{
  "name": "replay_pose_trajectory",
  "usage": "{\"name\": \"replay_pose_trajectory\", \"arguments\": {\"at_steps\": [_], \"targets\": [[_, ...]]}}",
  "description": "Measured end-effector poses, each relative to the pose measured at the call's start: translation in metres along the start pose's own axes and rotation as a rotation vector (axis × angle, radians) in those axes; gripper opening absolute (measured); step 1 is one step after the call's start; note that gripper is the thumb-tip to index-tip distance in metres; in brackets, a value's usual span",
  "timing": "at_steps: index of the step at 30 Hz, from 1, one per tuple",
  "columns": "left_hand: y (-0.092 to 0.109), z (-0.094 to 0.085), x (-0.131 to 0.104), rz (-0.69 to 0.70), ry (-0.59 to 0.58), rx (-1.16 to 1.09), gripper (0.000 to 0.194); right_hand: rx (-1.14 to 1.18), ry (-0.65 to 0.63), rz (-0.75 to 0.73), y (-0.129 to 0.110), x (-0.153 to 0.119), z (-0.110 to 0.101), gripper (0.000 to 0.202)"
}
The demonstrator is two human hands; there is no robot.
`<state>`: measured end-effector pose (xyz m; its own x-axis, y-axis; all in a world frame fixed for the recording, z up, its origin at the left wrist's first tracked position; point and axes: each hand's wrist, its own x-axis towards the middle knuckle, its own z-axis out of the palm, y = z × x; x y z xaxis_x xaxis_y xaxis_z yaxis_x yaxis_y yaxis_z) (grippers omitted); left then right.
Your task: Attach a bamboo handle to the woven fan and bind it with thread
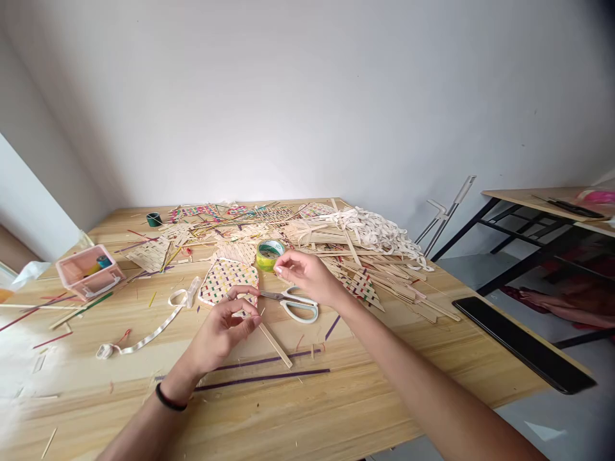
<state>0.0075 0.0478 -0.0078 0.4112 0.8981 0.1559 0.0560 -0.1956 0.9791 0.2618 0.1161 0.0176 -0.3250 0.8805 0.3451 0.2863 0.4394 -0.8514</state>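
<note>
Closest to my camera, bare left hand (220, 334) and right hand (306, 273) curl nearly closed — what either grip holds, I can't tell — near the white-edged, multicoloured woven panel (227, 279); a pink plastic box (74, 280) holds something blue (103, 262).

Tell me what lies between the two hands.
In the head view, the blades of the white-handled scissors show between the left hand and right hand.
</note>
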Motion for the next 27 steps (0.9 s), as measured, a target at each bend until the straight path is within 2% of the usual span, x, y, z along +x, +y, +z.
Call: {"name": "replay_pose_trajectory", "arguments": {"at_steps": [7, 12, 16, 19, 23, 27], "targets": [[0.005, -0.001, -0.001, -0.023, 0.003, -0.043, 0.045, 0.178, -0.101, 0.060, -0.015, -0.028, 0.004, 0.033], [0.012, 0.004, -0.005, -0.029, 0.007, -0.050, 0.041, 0.366, -0.198, 0.162, -0.012, -0.044, 0.010, 0.042], [0.017, 0.009, -0.007, -0.016, -0.028, -0.062, 0.035, 0.405, -0.233, 0.148, -0.006, -0.054, 0.025, 0.037], [0.016, 0.011, -0.007, -0.055, -0.086, -0.073, 0.030, 0.416, -0.280, 0.167, -0.006, -0.060, 0.032, 0.031], [0.012, 0.012, -0.006, -0.082, -0.140, -0.079, 0.026, 0.489, -0.356, 0.262, -0.008, -0.065, 0.029, 0.038], [0.012, 0.011, -0.006, -0.077, -0.147, 0.010, 0.028, 0.624, -0.349, 0.258, -0.010, -0.063, 0.020, 0.042]]}}
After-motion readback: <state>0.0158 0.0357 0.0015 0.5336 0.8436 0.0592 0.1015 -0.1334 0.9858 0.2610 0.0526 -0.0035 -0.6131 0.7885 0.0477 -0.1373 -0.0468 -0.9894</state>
